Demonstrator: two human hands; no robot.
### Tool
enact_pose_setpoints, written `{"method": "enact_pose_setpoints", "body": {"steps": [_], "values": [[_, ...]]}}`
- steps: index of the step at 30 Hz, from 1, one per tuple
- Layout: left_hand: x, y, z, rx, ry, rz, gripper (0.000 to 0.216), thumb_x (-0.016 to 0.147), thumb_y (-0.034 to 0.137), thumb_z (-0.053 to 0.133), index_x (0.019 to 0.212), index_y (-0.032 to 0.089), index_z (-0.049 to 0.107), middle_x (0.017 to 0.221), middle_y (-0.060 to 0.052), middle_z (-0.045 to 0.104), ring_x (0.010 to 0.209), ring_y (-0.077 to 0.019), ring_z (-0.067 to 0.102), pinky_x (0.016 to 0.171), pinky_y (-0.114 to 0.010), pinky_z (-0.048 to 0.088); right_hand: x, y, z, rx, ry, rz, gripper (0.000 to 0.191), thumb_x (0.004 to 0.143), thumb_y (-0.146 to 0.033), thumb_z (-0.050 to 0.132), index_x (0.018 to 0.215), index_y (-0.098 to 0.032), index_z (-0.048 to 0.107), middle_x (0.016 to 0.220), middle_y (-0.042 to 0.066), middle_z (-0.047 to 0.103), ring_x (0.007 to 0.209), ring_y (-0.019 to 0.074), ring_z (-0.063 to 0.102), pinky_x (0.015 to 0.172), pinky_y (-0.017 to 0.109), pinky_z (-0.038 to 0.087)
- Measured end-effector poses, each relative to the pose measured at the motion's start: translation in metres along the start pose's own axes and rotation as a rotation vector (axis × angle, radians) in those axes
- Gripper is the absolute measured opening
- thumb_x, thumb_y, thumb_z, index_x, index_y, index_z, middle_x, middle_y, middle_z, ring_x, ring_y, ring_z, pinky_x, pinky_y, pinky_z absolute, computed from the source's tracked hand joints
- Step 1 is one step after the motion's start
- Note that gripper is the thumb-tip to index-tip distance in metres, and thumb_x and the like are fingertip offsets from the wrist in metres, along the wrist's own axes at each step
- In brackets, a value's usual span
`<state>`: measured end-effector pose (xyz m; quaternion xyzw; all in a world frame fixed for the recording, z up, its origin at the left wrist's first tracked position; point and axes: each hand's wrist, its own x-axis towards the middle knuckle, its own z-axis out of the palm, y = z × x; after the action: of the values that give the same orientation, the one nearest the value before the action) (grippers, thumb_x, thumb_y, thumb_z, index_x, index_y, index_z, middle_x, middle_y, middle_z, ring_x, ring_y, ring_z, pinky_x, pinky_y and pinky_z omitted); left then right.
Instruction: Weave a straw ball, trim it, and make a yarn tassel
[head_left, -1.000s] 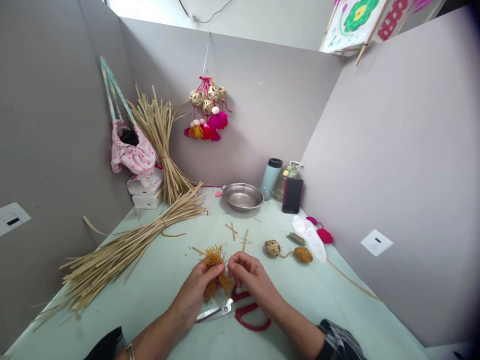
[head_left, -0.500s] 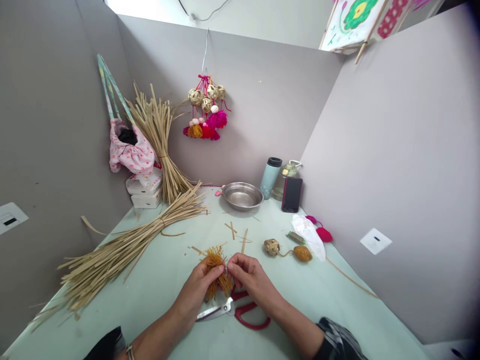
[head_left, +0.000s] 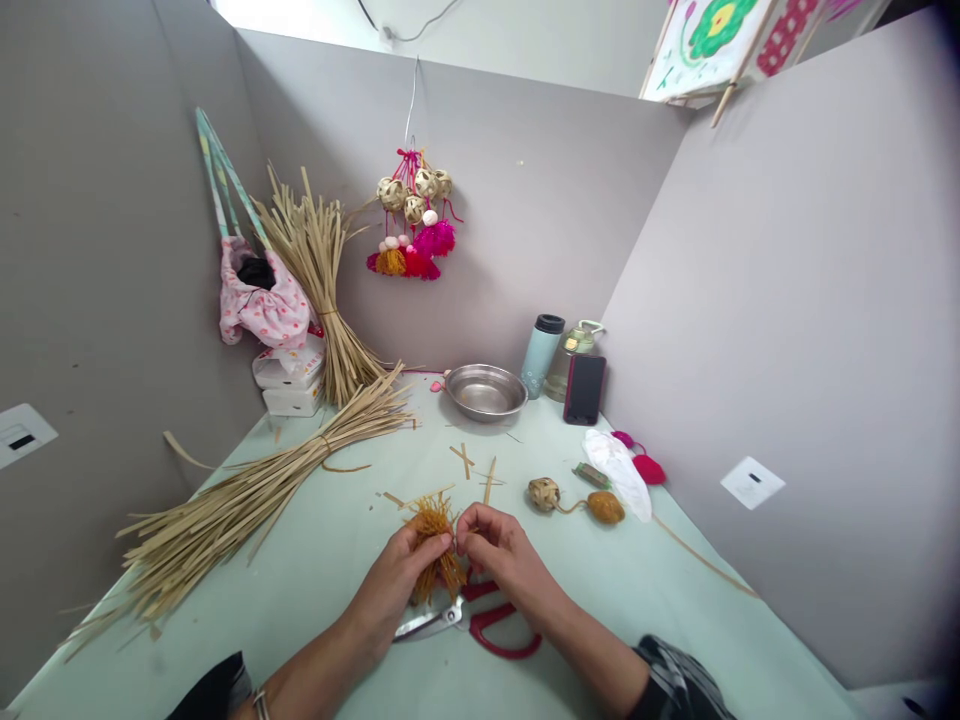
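Observation:
A mustard-yellow yarn tassel (head_left: pixel 436 520) with loose, frayed strands is pinched between the thumb and fingers of my left hand (head_left: pixel 405 562). Close against its right side, my right hand (head_left: pixel 501 550) has thumb and fingertips pressed together; whatever they pinch is too small to make out. Beneath both hands lies a pair of scissors (head_left: pixel 504 632) with red handles, its silver blades pointing left and partly under the tassel. Right of my hands, a woven straw ball (head_left: pixel 544 494) is joined by a cord to a mustard-yellow bundle (head_left: pixel 604 507).
A tied bundle of straw strips (head_left: pixel 262 490) covers the table's left side; another straw bundle (head_left: pixel 322 290) leans in the corner. Behind are a metal bowl (head_left: pixel 486 392), a blue tumbler (head_left: pixel 541 355) and a phone (head_left: pixel 584 390). Ball-and-tassel ornaments (head_left: pixel 412 215) hang on the back wall.
Almost nothing differs. My right fingertips have shifted very slightly beside the tassel, while my left hand keeps its hold.

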<state>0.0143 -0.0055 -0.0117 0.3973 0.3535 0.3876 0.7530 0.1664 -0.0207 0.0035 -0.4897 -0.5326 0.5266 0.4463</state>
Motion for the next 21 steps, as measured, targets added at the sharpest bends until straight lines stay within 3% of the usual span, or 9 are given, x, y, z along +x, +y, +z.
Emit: {"method": "enact_pose_setpoints", "body": {"steps": [4, 8, 12, 21], "values": [[0.0011, -0.0025, -0.0027, 0.011, -0.008, -0.009, 0.025, 0.076, 0.034, 0.071, 0.092, 0.016, 0.065, 0.082, -0.005, 0.071, 0.08, -0.0212, 0.065, 0.074, -0.03, 0.049, 0.0, -0.0011, 0.0001, -0.018, -0.007, -0.008, 0.01, 0.076, -0.027, 0.057, 0.071, -0.018, 0.054, 0.062, -0.004, 0.05, 0.053, 0.0102, 0.041, 0.051, 0.022, 0.034], [0.0018, -0.0037, -0.0039, 0.017, -0.026, 0.003, 0.024, 0.077, 0.034, 0.07, 0.091, 0.015, 0.065, 0.08, -0.005, 0.07, 0.078, -0.0208, 0.065, 0.076, -0.031, 0.049, -0.0012, -0.0009, 0.0003, -0.058, -0.036, -0.014, 0.029, 0.085, -0.042, 0.055, 0.069, -0.018, 0.053, 0.058, -0.004, 0.048, 0.05, 0.0101, 0.04, 0.05, 0.023, 0.032], [0.0014, -0.003, -0.0021, 0.006, -0.02, 0.016, 0.025, 0.076, 0.034, 0.072, 0.09, 0.015, 0.065, 0.078, -0.005, 0.069, 0.077, -0.0206, 0.064, 0.075, -0.031, 0.049, -0.0028, -0.0016, 0.001, -0.078, -0.06, -0.021, 0.042, 0.085, -0.054, 0.054, 0.064, -0.018, 0.051, 0.051, -0.006, 0.042, 0.048, 0.0099, 0.037, 0.047, 0.023, 0.029], [-0.0011, 0.0007, 0.0013, 0.017, 0.074, -0.003, 0.025, 0.073, 0.038, 0.072, 0.083, 0.016, 0.064, 0.074, -0.002, 0.069, 0.071, -0.0189, 0.064, 0.066, -0.028, 0.049, -0.0013, -0.0024, 0.0002, -0.054, 0.0, -0.032, 0.037, 0.081, -0.053, 0.06, 0.07, -0.018, 0.055, 0.063, -0.003, 0.05, 0.054, 0.0104, 0.04, 0.052, 0.023, 0.034]]}}
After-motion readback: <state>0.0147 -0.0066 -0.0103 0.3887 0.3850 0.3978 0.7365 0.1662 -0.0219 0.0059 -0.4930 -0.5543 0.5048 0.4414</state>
